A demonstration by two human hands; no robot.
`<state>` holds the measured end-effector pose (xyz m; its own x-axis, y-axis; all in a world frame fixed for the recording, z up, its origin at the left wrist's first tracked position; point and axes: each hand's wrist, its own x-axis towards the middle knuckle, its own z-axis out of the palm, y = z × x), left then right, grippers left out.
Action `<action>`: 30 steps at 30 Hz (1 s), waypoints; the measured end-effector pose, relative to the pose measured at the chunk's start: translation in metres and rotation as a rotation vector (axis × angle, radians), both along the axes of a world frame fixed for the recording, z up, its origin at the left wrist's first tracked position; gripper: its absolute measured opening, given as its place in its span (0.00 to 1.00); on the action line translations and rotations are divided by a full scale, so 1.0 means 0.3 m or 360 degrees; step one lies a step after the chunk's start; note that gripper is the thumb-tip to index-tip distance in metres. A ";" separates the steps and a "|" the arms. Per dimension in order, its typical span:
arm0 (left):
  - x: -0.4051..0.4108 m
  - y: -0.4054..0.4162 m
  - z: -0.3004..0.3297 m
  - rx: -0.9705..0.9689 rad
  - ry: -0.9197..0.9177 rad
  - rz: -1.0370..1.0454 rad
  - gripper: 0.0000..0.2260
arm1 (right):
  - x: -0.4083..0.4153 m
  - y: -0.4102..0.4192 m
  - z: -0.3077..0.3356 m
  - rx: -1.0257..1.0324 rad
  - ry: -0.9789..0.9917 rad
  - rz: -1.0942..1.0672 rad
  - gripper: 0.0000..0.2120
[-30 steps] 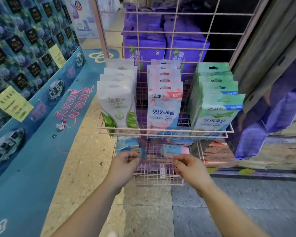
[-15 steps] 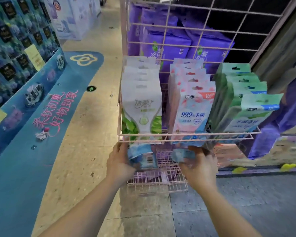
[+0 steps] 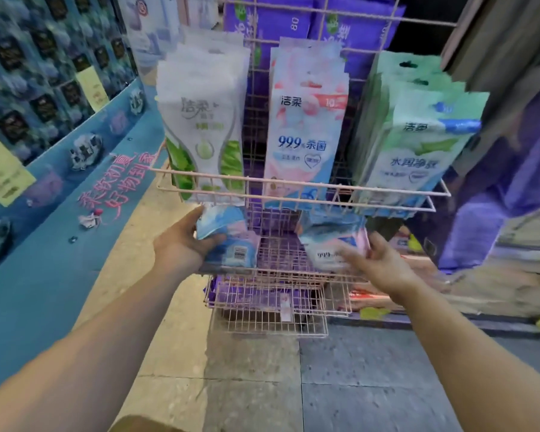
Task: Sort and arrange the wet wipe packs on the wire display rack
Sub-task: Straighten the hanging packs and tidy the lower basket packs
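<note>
With three rows already hanging along the wire rack's (image 3: pixel 293 185) upper rail, the left hand (image 3: pixel 181 244) is clasping a blue pack (image 3: pixel 228 241) and the right hand (image 3: pixel 378 263) a pink-and-blue pack (image 3: pixel 331 241), both over the lower basket's front edge, still unsorted.

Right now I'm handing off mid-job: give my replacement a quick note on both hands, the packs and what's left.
Left hand: grip shut on a blue pack, barcode side up, over the lower wire shelf.
Right hand: grip on a pink-and-blue 999 pack; blurred.
Done: top basket holds three neat rows, white-green, pink, green.
Left: place both held packs on the rack.
</note>
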<state>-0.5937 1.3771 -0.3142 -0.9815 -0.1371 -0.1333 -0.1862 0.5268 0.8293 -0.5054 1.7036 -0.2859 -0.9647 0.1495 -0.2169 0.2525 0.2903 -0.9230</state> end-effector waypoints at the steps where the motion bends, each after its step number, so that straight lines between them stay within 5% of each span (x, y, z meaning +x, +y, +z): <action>1: -0.004 -0.005 -0.025 0.0058 0.0038 0.0029 0.39 | -0.001 0.001 -0.001 -0.0024 0.0005 -0.0032 0.23; 5: 0.013 0.012 0.014 0.0339 0.0071 0.0116 0.28 | -0.029 0.000 -0.052 0.0123 -0.0038 -0.0081 0.39; 13: 0.039 0.022 0.095 0.0638 0.0109 0.0048 0.09 | -0.033 -0.041 -0.057 0.0354 -0.0056 -0.0098 0.20; 16: 0.051 0.022 0.121 0.0678 0.0036 -0.0026 0.07 | -0.052 -0.084 -0.048 0.1252 0.0152 -0.0419 0.23; 18: 0.053 0.021 0.126 0.0632 -0.0054 -0.0101 0.11 | -0.047 -0.165 -0.021 0.1356 0.0514 -0.0604 0.22; 20: 0.062 0.025 0.132 0.0699 -0.0157 -0.0186 0.14 | -0.037 -0.264 0.010 0.0913 0.0580 -0.0464 0.18; 23: 0.089 0.051 0.132 0.0901 -0.0360 -0.0308 0.14 | -0.052 -0.369 0.020 -0.0147 0.0109 -0.0118 0.14; 27: 0.139 0.091 0.091 0.0741 -0.0115 -0.0564 0.04 | -0.076 -0.331 0.037 -0.1116 -0.0464 -0.0197 0.31; 30: 0.146 0.116 0.057 0.0625 0.0011 -0.0694 0.23 | -0.074 -0.292 0.036 -0.1384 -0.0598 -0.0137 0.35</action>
<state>-0.5500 1.4118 -0.2971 -0.9372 0.3379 -0.0862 -0.0154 0.2067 0.9783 -0.5277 1.6161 -0.2751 -0.8024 -0.1430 -0.5794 0.5652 -0.4935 -0.6611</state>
